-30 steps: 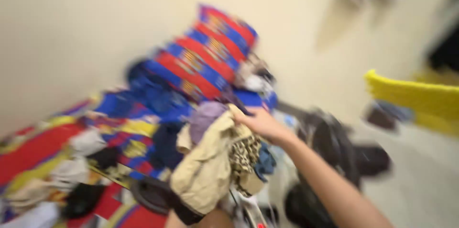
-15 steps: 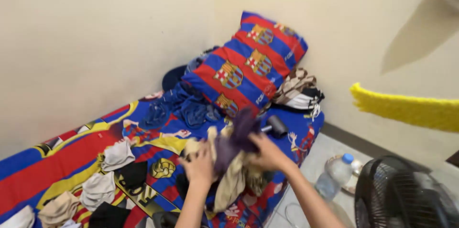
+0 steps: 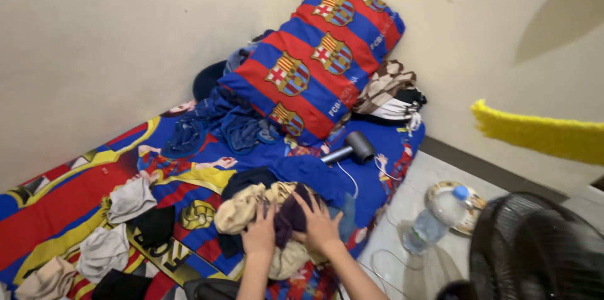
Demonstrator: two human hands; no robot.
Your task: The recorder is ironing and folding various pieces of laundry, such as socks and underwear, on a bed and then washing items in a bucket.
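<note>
Cream walls meet in a corner behind the bed point(image 3: 75, 193), covered in a red, blue and yellow sheet. Both my left hand point(image 3: 259, 237) and right hand point(image 3: 319, 227) rest flat, fingers spread, on the pile of clothes point(image 3: 277, 218) at the bed's edge. Beyond my fingers lies a grey hair dryer point(image 3: 352, 148); a water bottle point(image 3: 434, 219) stands on the floor to their right.

I note soft matt cloth in the clothes pile point(image 3: 277, 212) at lower centre, clear glossy plastic bottle point(image 3: 434, 219) lower right, smooth printed-fabric pillow point(image 3: 314, 61) upper centre.
</note>
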